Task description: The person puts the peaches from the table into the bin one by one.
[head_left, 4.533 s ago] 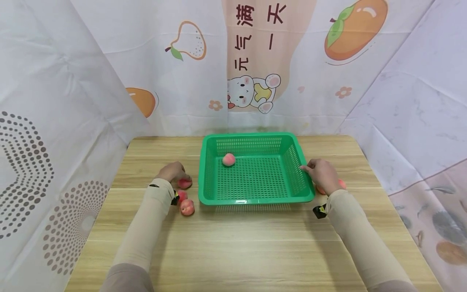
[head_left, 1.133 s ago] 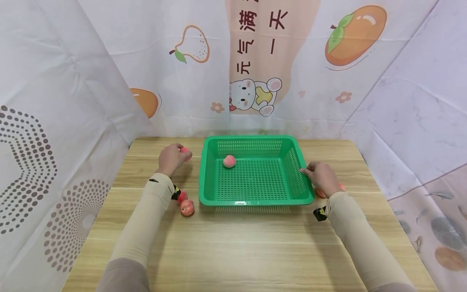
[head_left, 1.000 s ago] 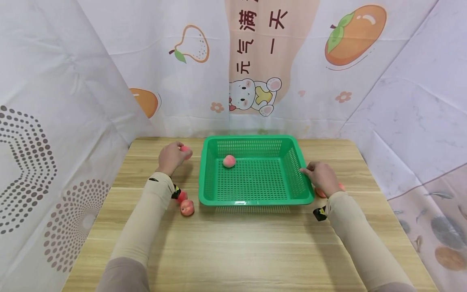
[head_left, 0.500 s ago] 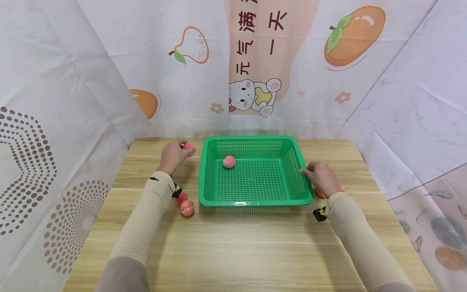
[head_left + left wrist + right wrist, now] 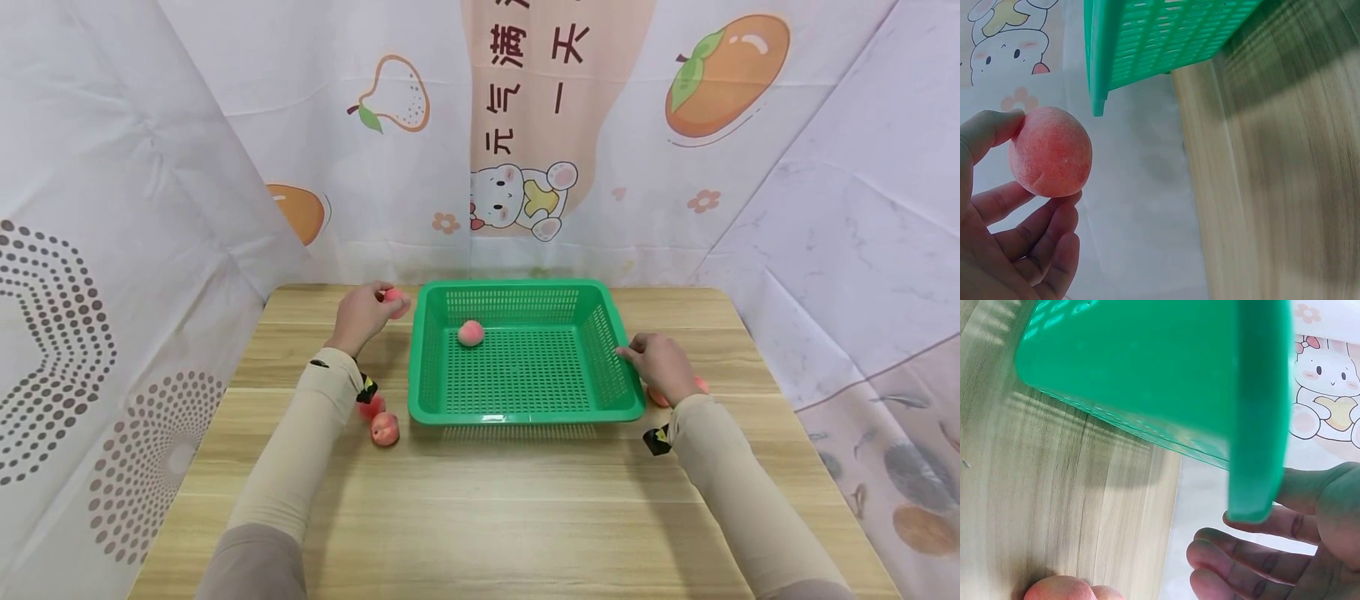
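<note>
A pink peach (image 5: 398, 304) is pinched in my left hand (image 5: 359, 317), up in the air just left of the basket's far left corner. In the left wrist view, the thumb presses one side of the peach (image 5: 1051, 152) and fingertips support the other. My right hand (image 5: 663, 366) holds the right rim of the green plastic basket (image 5: 525, 418); the right wrist view has the thumb at the rim (image 5: 1260, 425) and the fingers loosely bent beneath. Inside the basket, one pale pink peach (image 5: 471, 333) lies toward the back left.
Beside my left forearm, a peach (image 5: 386, 428) and a redder peach (image 5: 371, 407) lie on the wooden table (image 5: 480, 517). Under my right hand are two more, a peach (image 5: 659, 397) and a partly covered peach (image 5: 701, 384). A printed curtain (image 5: 420, 167) stands behind the table.
My left hand has picked up a peach from the table's left side, raised it toward the back, and lately shifted it right toward the basket. My right hand stays at the rim.
</note>
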Demonstrator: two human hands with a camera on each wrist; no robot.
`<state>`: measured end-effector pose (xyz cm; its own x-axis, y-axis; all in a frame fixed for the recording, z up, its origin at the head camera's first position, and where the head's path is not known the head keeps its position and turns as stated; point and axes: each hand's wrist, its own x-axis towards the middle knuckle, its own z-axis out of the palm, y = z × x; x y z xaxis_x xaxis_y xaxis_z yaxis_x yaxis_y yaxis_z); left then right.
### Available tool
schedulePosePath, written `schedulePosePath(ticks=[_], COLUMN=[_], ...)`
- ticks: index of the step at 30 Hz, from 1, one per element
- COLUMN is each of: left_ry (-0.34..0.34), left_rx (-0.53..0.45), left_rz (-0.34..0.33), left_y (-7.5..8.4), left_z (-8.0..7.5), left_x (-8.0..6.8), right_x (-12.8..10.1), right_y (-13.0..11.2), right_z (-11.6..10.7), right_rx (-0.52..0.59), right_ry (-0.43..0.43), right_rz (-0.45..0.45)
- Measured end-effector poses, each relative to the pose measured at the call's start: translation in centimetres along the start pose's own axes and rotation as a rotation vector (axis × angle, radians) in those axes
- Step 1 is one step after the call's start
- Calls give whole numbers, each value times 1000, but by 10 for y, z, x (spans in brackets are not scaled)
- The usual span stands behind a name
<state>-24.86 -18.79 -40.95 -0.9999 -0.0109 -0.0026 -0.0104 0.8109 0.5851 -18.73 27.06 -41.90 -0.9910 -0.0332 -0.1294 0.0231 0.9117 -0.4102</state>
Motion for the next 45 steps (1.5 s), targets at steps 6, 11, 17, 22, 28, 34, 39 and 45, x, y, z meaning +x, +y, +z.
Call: schedulePosePath(ticks=[6,11,17,22,28,34,39,45], left_ry=[-18,-19,-26,-12,-4,-30,-32,-40], left_rx=[-34,-49,-65,-78,-92,-100,-100,-117], left_rz=[-15,-22,-8,18,17,25,37,52], left_y=[4,7,11,15,22,29,35,44], left_z=[0,0,1,4,5,6,9,13], left_x=[2,3,2,3,5,7,9,10], right_x=[0,-1,0,0,0,1,1,1], right_y=[-3,-4,-3,-3,-3,-3,-2,-1], right_z=[-1,-1,-1,0,1,0,0,0], right_rx=[-6,-4,-7,-3,-9,-17,-10,-14], right_ry=[-15,-21,-26,-17,-21,-19,-21,-17], right_rz=[16,26,29,19,22,19,18,2])
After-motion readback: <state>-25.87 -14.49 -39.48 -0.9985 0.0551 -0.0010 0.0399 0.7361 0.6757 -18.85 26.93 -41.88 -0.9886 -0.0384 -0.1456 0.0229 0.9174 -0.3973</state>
